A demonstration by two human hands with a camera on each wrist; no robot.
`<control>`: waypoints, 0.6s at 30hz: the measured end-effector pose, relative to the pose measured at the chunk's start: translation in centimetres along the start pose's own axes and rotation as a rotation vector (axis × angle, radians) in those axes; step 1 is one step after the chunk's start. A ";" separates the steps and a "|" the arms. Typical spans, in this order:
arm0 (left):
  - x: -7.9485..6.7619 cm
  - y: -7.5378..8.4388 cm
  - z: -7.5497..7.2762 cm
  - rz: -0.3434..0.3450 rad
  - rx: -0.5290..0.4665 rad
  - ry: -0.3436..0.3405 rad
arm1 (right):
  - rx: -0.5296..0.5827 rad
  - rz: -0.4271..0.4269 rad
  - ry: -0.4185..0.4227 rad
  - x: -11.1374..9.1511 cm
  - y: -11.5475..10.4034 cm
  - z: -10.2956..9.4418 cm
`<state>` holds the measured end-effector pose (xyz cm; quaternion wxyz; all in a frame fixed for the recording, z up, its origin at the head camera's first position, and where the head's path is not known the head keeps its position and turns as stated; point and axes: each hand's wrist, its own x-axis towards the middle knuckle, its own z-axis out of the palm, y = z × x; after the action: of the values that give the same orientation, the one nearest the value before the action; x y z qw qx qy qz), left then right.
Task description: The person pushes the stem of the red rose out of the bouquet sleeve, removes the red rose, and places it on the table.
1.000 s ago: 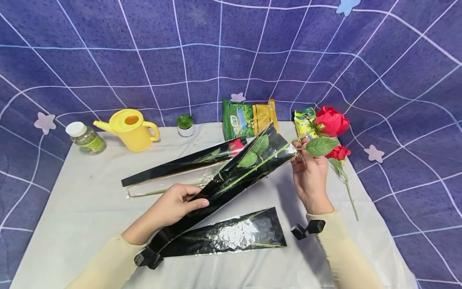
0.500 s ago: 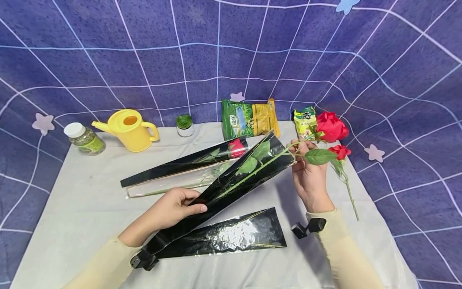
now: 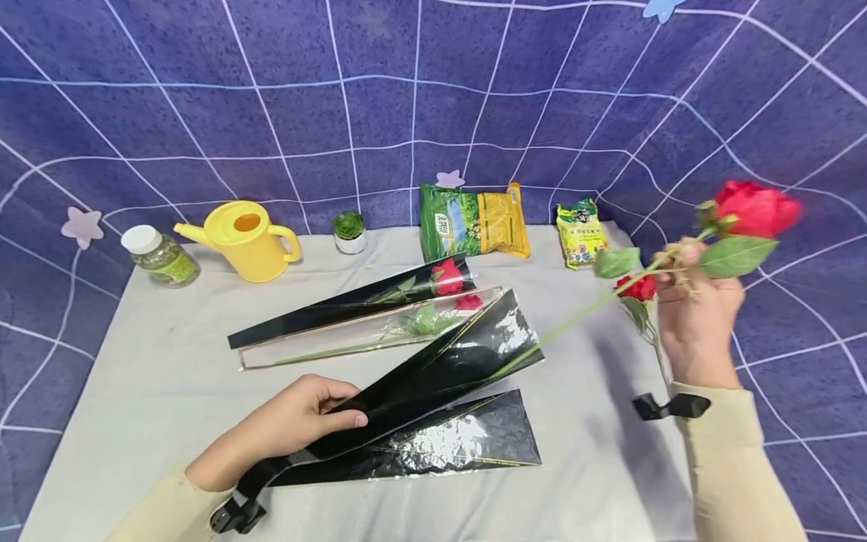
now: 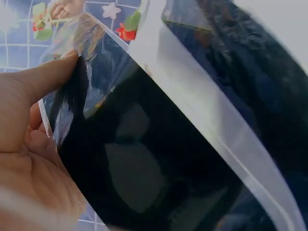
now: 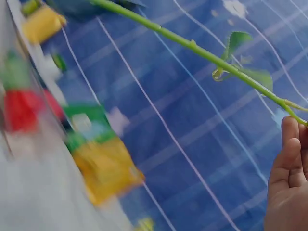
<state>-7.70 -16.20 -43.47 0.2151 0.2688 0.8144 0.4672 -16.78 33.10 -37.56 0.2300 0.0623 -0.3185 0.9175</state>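
Observation:
My left hand pinches a black flower sleeve between thumb and fingers, its wide mouth facing right. In the left wrist view the glossy sleeve fills much of the picture. My right hand, raised at the right, pinches the stem of a red artificial rose just under its bloom. The long green stem slants down to the left, its lower end at or inside the sleeve's mouth. Another black sleeve lies flat below, partly covered by the held one.
Two sleeved roses, one in a black sleeve and one in a clear sleeve, lie behind. A smaller red rose lies right. Along the back stand a jar, a yellow watering can, a potted plant, and bags.
My right hand has moved right with the rose, drawing most of its stem and leaves out of the sleeve. My left hand and the sleeve have shifted slightly down and left.

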 end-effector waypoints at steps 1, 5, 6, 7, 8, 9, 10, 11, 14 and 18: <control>-0.2 0.0 0.1 -0.008 -0.013 -0.010 | 0.003 -0.023 0.013 0.5 -1.0 -0.4; -0.8 0.1 0.5 -0.034 -0.055 -0.045 | -0.019 -0.103 0.083 2.2 -4.7 -1.9; -0.9 0.1 0.6 -0.030 -0.062 -0.054 | -0.034 -0.111 0.096 2.5 -5.5 -2.3; -1.0 0.2 0.6 -0.027 -0.060 -0.063 | -0.051 -0.116 0.102 2.8 -6.2 -2.7; -1.1 0.2 0.7 -0.017 -0.058 -0.070 | -0.075 -0.115 0.103 3.0 -6.8 -3.0; -1.1 0.3 0.8 -0.010 -0.060 -0.076 | -0.099 -0.100 0.095 3.1 -7.4 -3.4; -1.2 0.4 0.8 0.000 -0.065 -0.085 | -0.136 -0.084 0.080 3.3 -7.8 -3.8; -1.2 0.4 0.9 0.007 -0.067 -0.092 | -0.186 -0.062 0.061 3.3 -8.2 -4.1; -1.2 0.7 1.0 0.023 -0.062 -0.108 | -0.399 0.043 -0.020 3.3 -8.8 -4.9; -1.1 0.9 1.2 0.025 -0.030 -0.114 | -0.963 0.168 -0.171 3.0 -8.0 -5.8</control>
<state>-5.91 -15.69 -43.11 0.2592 0.3020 0.7904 0.4658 -15.62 43.33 -36.94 0.1308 -0.0019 -0.7278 0.6732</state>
